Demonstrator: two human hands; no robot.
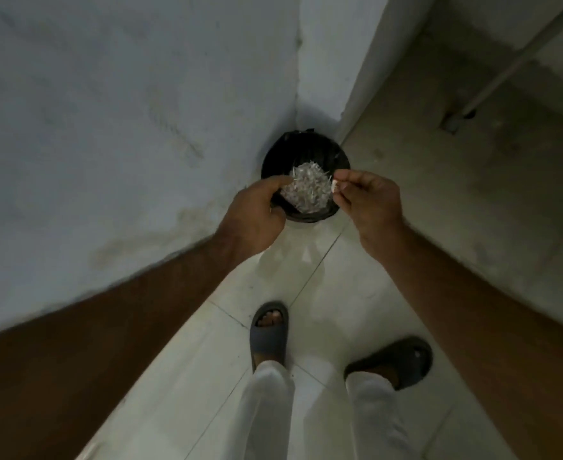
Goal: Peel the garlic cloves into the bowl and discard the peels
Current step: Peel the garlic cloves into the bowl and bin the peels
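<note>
A round black bin (pixel 306 146) with a dark liner stands on the floor in the wall corner. A heap of pale garlic peels (pixel 306 190) lies in it. My left hand (pixel 257 215) hovers over the bin's left rim with the fingers curled downward and the thumb at the edge of the heap; what it holds, if anything, is hidden. My right hand (pixel 373 204) is over the right rim, thumb and fingertips pinched on a small white piece of peel (pixel 335 185). No bowl and no cloves are in view.
Pale walls close in on the left and behind the bin. A wall corner (pixel 350 94) juts out at the right, with a grey passage beyond. My feet in dark slippers (pixel 268 333) stand on white floor tiles just short of the bin.
</note>
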